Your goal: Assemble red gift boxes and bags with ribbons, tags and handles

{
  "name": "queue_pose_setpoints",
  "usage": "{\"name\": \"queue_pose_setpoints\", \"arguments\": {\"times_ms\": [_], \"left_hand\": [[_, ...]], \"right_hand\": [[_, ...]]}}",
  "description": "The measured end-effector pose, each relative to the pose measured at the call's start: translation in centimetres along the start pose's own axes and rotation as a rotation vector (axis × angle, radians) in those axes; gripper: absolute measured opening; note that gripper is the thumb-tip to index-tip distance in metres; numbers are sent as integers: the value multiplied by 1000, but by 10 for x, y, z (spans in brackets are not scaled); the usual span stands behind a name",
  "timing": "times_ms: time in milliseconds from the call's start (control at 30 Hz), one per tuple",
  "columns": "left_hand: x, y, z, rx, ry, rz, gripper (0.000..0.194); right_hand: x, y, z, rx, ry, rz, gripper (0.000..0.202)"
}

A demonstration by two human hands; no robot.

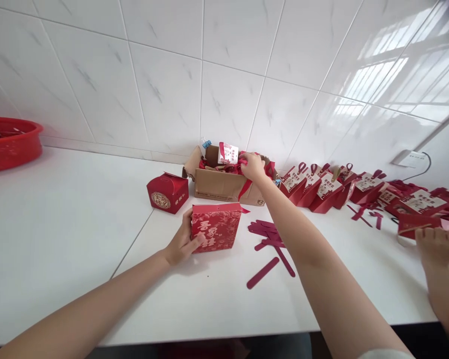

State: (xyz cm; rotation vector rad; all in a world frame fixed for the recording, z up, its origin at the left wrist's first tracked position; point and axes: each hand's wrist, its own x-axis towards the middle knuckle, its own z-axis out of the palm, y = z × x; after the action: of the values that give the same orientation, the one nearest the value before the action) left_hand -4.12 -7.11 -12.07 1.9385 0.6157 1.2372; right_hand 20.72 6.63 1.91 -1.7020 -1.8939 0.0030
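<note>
1. One left hand [187, 239] grips one red box [220, 232], thumb pressed on its printed front and fingers round its left edge; the box stands slightly tilted at the middle of the table [93, 209], just in front of the carton
2. One right hand [253, 166] reaches over one open cardboard carton [224, 188], its fingers curled together at the red ribbon [246, 189] there; I cannot tell whether they pinch it
3. One white tag [227, 153] with red print sits just left of those fingertips, above the carton's opening
4. Two blue clips show at the carton: one binder clip [206, 143] at the back left, and a second, partly hidden, at the right end
5. One small red carton [168, 193] with a round pale emblem stands left of the cardboard one
6. One pile of dark red strips [267, 232] lies near the right forearm, overlapping too much to count; one single strip [263, 273] lies nearest the table's front
7. At least five red gift boxes [324, 194] with white labels stand along the wall at right
8. One co-worker's hand [439, 247] is beside more red packaging at far right
9. One red basin [15, 149] sits at far left
</note>
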Motion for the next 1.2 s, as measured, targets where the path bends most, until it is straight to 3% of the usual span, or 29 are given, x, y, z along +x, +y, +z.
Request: {"name": "queue_pose_setpoints", "arguments": {"times_ms": [133, 267, 367, 467, 700, 900, 1133, 1200], "left_hand": [[-2, -2, -2, -31, -13, -15, 60], [-3, -3, -3, -45, -24, -3, 61], [-3, -1, -3, -47, -31, -2, 61], [-2, 0, -3, -22, -38, 19, 59], [-1, -1, -2, -26, -12, 28, 55], [1, 2, 0, 28, 31, -56, 60], [5, 0, 2, 104, 41, -60, 64], [10, 5, 1, 181, 134, 1, 67]], "right_hand": [[32, -8, 21, -17, -147, 29, 45], [49, -6, 31, 5, -214, 89, 31], [54, 0, 35, 69, -176, 149, 19], [55, 7, 34, 174, -80, 194, 19], [51, 16, 12, 465, -6, 276, 12], [20, 9, -18, 850, -39, 238, 16], [-66, -6, -57, 1417, -20, 171, 26], [-90, -13, -65, 1479, -25, 145, 25]]}}
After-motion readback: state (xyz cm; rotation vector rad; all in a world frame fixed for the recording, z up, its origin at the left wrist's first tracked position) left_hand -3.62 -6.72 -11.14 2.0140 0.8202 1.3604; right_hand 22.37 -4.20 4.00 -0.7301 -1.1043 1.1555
